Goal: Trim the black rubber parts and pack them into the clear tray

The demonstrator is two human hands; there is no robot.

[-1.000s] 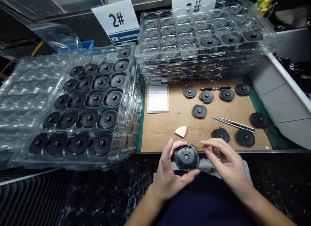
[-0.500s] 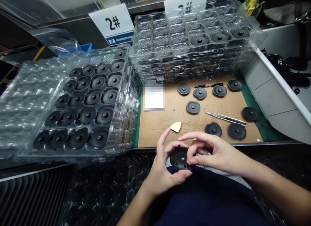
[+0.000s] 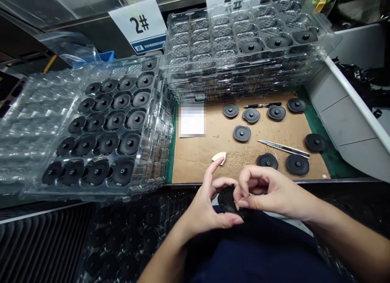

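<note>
A black round rubber-like disc (image 3: 226,199) is held over my lap, just below the front edge of the work surface. My left hand (image 3: 210,206) grips it by the rim, thumb below and fingers above, the index finger raised. At the disc's right edge, my right hand (image 3: 265,191) is closed with thumb and fingertips pinched together; whatever is between them is hidden. Beyond the left index fingertip lies a small cream wedge-shaped piece (image 3: 218,157) on the cardboard (image 3: 195,169). Two similar discs, a near one (image 3: 267,161) and another (image 3: 297,164), lie just past my right hand.
A utility knife (image 3: 283,148) and a pen (image 3: 262,105) lie among several more discs on the cardboard. Stacked clear trays stand left (image 3: 152,141) and at the back (image 3: 210,82), with discs in some pockets. A white-edged bin wall (image 3: 359,100) bounds the right.
The disc has tilted and shows less of its face. My right hand's fingers have curled in closer, and my left index finger now overlaps the cream wedge in view.
</note>
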